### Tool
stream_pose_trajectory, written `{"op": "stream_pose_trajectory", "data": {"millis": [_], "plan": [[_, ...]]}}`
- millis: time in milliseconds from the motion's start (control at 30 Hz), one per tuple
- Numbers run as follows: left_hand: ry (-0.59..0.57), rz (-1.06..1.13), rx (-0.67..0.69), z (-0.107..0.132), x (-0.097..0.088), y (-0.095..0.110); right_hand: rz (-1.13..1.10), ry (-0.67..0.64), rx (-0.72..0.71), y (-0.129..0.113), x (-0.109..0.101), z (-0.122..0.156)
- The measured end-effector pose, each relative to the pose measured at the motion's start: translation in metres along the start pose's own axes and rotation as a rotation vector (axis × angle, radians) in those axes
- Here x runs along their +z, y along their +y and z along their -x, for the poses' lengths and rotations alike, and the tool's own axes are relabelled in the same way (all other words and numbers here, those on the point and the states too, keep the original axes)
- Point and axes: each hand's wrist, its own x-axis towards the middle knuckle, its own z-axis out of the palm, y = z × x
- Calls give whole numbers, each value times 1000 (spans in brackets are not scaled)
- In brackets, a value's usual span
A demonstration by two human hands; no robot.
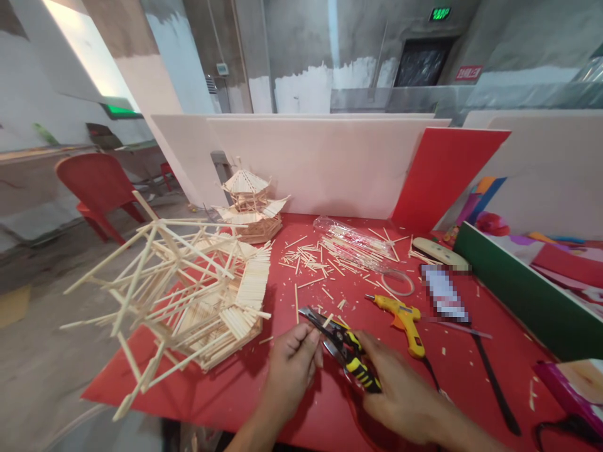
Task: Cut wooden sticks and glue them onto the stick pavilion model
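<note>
My right hand point(393, 386) is wrapped round the black-and-yellow handles of a pair of cutters point(362, 373), whose jaws are spread and point up and left. Close by, my left hand point(293, 359) is closed in a pinch beside the jaws. A short wooden stick point(328, 321) shows at the blades, and my left fingers seem to hold it, though they hide its lower part. To the left stands a large pavilion-like frame of wooden sticks point(252, 276), with open struts on its left side. Behind it is a smaller tiered stick pagoda point(247, 182).
A yellow glue gun point(400, 317) lies right of the cutters. Loose sticks point(304, 258), a plastic bag of sticks point(353, 242) and a tape ring point(398, 282) are farther back. A green-sided box point(532, 295) borders the right. White panels point(320, 163) rise behind the red table point(282, 411).
</note>
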Motion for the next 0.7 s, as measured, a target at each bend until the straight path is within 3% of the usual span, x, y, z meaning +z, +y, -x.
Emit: {"op": "stream_pose_trajectory", "data": {"millis": [267,400,533,700], "plan": [[-180,231,-206,2,-4,12,46,-6,-16,10,-2,-1],[-190,254,-247,4,-8,16,35,-3,-30,3,-2,-1],[-160,271,-231,2,-10,11,-6,-50,35,4,-1,-1],[-109,201,-139,-3,-13,3,-250,-160,51,-1,-11,3]]}}
